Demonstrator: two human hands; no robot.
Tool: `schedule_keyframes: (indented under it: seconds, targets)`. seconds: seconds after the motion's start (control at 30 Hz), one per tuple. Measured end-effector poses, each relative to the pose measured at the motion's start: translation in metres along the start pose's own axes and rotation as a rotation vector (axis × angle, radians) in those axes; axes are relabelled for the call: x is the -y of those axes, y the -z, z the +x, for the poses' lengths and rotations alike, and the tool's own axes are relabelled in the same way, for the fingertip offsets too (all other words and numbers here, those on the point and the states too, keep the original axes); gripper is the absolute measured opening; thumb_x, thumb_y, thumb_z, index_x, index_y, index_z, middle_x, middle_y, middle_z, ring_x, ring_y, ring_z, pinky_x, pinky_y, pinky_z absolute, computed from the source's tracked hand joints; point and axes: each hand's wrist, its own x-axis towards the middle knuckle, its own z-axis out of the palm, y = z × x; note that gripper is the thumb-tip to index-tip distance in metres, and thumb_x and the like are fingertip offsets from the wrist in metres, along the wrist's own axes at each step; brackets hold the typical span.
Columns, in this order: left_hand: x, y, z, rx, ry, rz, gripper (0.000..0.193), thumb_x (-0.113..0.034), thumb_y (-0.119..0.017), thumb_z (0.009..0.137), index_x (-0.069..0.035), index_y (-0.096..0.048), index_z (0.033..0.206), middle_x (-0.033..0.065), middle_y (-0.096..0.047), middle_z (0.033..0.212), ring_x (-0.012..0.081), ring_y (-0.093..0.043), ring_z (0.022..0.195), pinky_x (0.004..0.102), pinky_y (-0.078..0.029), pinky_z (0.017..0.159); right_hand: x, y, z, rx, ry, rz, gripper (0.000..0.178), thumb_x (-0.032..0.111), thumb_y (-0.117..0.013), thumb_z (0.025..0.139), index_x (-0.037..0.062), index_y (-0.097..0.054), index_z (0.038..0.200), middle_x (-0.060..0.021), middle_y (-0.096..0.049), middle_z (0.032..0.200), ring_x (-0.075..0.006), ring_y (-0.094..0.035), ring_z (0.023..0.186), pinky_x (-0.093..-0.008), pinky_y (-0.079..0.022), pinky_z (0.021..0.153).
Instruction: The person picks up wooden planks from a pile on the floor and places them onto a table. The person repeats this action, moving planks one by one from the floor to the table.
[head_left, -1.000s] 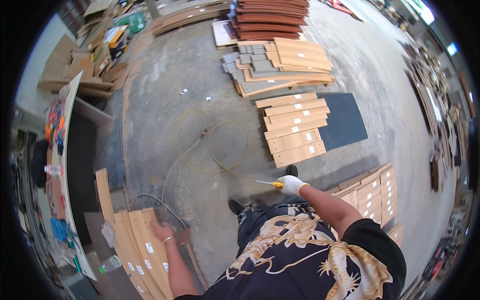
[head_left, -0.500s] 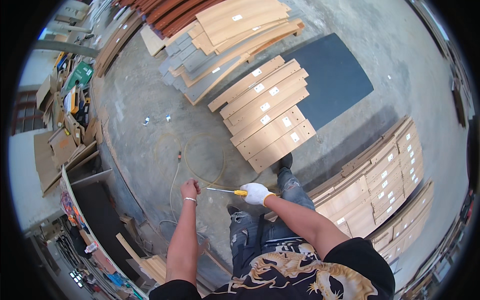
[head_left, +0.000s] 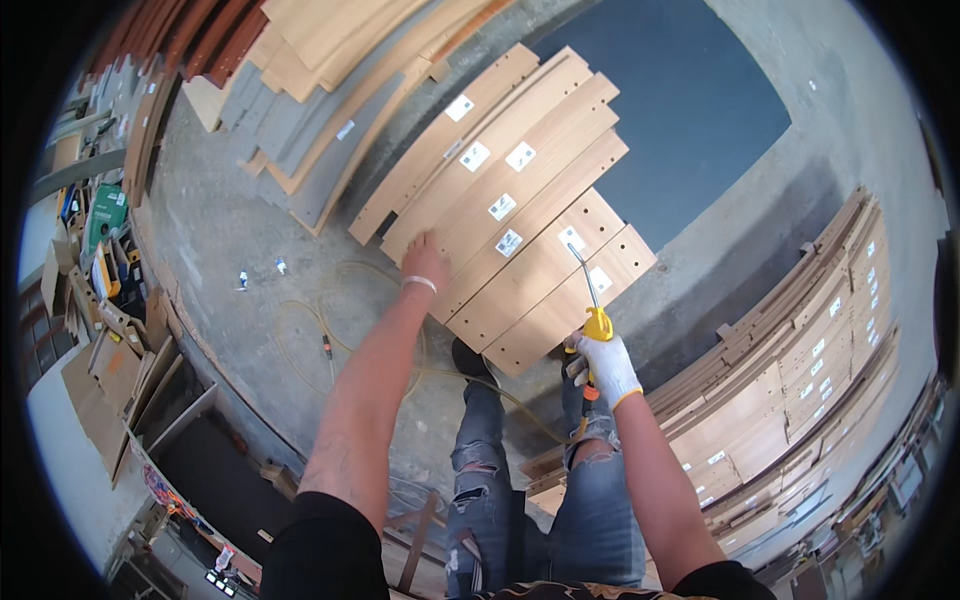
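The yellow blow gun (head_left: 599, 325) is just past 3 o'clock from the centre of the view, its bent metal nozzle pointing to 11 o'clock over the near end of the wooden boards (head_left: 545, 265). The right hand (head_left: 606, 365), in a white glove with a yellow cuff edge, has its fingers clamped around the handle. Below the grip, toward 6 o'clock, an orange fitting (head_left: 590, 393) joins it to a clear yellowish hose (head_left: 500, 391), which loops across the floor toward 9 o'clock.

The boards spread from the centre to 12 and 1 o'clock, overlapping in a stepped row, with white labels (head_left: 502, 207) and dark holes near their ends. At 10 o'clock the bare left hand (head_left: 427, 262) is at their left ends; whether its fingers grip or merely rest there, I cannot tell.

Beyond the boards, between 1 and 2 o'clock, lies a dark flat panel (head_left: 670, 120). A stack of grey and wood-toned planks (head_left: 340, 100) sits at 11 o'clock, and more stacked boards (head_left: 785, 385) stand at 4 o'clock.
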Motion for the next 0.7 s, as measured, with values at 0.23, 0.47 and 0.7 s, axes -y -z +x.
schedule_keyframes:
  seconds: [0.23,0.47,0.7]
  targets:
    - [-0.013,-0.028,0.137,-0.353,-0.021,0.012,0.099,-0.038,-0.083,0.078,-0.003,-0.028,0.152,0.0170,-0.037,0.154,0.0338,-0.029,0.146,0.0537,-0.027,0.117,-0.097,-0.041,0.037,0.022,-0.181,0.055,0.024,0.020,-0.071,0.090,-0.0008,-0.066,0.101,-0.0083,-0.065,0.072,-0.0151,-0.063,0.051,-0.0264,-0.049,0.044]
    - [0.029,0.006,0.176,-0.305,-0.222,-0.135,0.085,-0.036,-0.084,0.075,0.001,-0.043,0.140,0.0214,-0.050,0.138,0.0378,-0.044,0.132,0.0488,-0.038,0.111,-0.124,-0.069,0.067,0.073,-0.219,0.093,0.026,0.025,-0.072,0.092,0.0004,-0.067,0.099,-0.0063,-0.063,0.067,-0.0146,-0.063,0.053,-0.0287,-0.048,0.047]
    - [-0.002,0.002,0.183,-0.225,-0.186,-0.054,0.085,-0.026,-0.083,0.073,0.002,-0.040,0.140,0.0237,-0.047,0.139,0.0411,-0.042,0.133,0.0467,-0.038,0.112,-0.090,-0.067,0.094,0.007,-0.110,-0.062,0.035,0.032,-0.074,0.091,-0.0015,-0.067,0.098,-0.0047,-0.064,0.071,-0.0120,-0.062,0.060,-0.0309,-0.048,0.054]
